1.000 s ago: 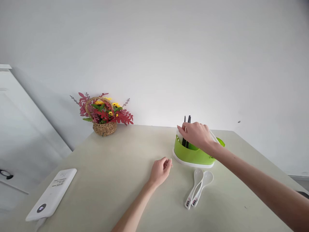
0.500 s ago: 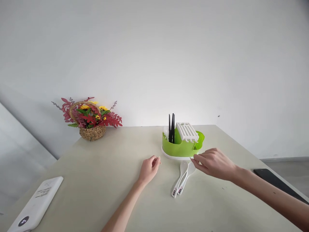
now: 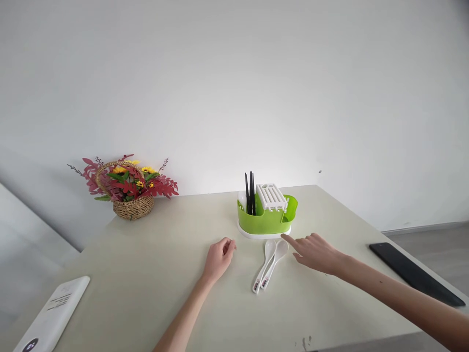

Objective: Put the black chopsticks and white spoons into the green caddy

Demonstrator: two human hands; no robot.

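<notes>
My right hand (image 3: 315, 253) has come off the green holder (image 3: 260, 224), so I judge it free: thumb and forefinger apart beside two white spoons (image 3: 281, 248), nearer than the holder; my left hand (image 3: 218, 259) curls closed.

White spoons (image 3: 281, 247) show a smooth, glossy finish that could be ceramic or plastic, while a green caddy (image 3: 264, 224) displays smooth plastic with a soft sheen, topped by a slatted rack (image 3: 271, 197) in white plastic. Rough, woven wicker forms a flower basket (image 3: 134, 209); the pale tabletop (image 3: 164, 264) is smooth and faintly reflective, the wall (image 3: 234, 88) matt.
</notes>
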